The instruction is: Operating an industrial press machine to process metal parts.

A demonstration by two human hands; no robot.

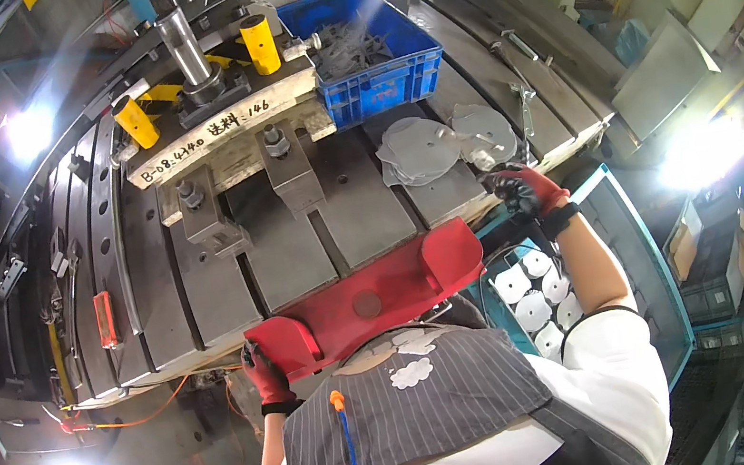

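Note:
My left hand, in a red glove with dark fingertips, is against the left end of a long red panel. The panel has a raised guard at each end, and that hand's fingers are partly hidden. My right hand, in a red and black glove, is curled at the table edge past the panel's right end. Its fingers close round something too blurred to name. Just beyond it, a shiny, smeared piece lies over flat grey metal discs. More round discs overlap beside it.
A slotted steel press table spreads ahead, carrying clamp blocks and a die with yellow posts. A blue crate holds metal scrap. Right of me, a teal-framed bin contains several white discs. A red block sits left.

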